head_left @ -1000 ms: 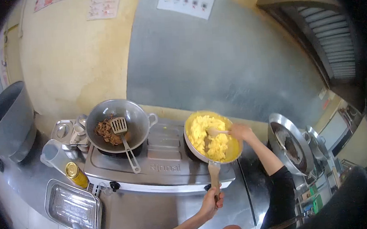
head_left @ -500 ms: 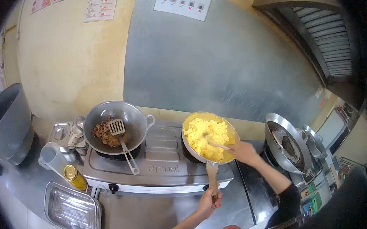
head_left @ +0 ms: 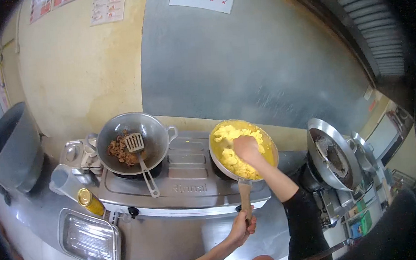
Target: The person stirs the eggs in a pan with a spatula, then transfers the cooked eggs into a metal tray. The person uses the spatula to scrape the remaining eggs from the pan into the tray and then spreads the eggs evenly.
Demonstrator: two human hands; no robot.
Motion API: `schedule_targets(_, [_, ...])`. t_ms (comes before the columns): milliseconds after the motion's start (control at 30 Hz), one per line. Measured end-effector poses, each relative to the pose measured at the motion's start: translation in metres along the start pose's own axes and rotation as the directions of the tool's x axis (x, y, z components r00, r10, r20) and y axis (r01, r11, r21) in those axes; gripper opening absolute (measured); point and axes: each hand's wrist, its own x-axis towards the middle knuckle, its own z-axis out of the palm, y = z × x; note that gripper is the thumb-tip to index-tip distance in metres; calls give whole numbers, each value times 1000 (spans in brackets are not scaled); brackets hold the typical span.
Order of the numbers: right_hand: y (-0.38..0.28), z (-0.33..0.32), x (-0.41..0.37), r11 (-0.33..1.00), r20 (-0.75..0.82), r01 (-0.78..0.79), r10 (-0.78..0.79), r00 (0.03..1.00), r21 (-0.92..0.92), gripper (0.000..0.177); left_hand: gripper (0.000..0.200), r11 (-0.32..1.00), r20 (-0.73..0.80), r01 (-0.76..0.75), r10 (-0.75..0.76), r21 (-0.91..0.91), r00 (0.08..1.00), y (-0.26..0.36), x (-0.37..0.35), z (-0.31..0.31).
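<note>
The pan (head_left: 271, 155) is round and metal, and its straight brown handle (head_left: 245, 194) seems to be of wood. The wok (head_left: 156, 140), deep and of grey metal, contains crumbly brown pieces (head_left: 119, 150) and a slotted turner (head_left: 135, 142). The stove (head_left: 121, 190) is of shiny metal with raised letters (they read "Rinnai", a little blurred). It stands on a smooth metal counter (head_left: 176, 241), near a shallow tray (head_left: 89, 237) and a yellow can (head_left: 90, 203). Behind, the wall (head_left: 76, 71) is yellowish, with a big grey panel (head_left: 242, 61). The pan sits on the stove's right side; the left hand (head_left: 241, 229) is clamped around the handle. The right hand (head_left: 247, 147) is above the food (head_left: 228, 159); I cannot tell whether its fingers grip something. The food is bright yellow, soft and lumpy.
</note>
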Motion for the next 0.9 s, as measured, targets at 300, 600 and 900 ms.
schedule_targets(300, [119, -44, -32, 979, 251, -128, 86, 964, 156, 27, 40, 997, 44, -81, 81, 15, 996, -4, 2, -9])
schedule_targets(600, [88, -17, -106, 962, 151, 58, -102, 983, 267, 28, 39, 999, 97, -38, 37, 10, 995, -2, 1, -10])
schedule_targets(900, [156, 47, -38, 965, 92, -232, 222, 971, 118, 27, 38, 998, 85, 59, -57, -19, 995, 5, 0, -6])
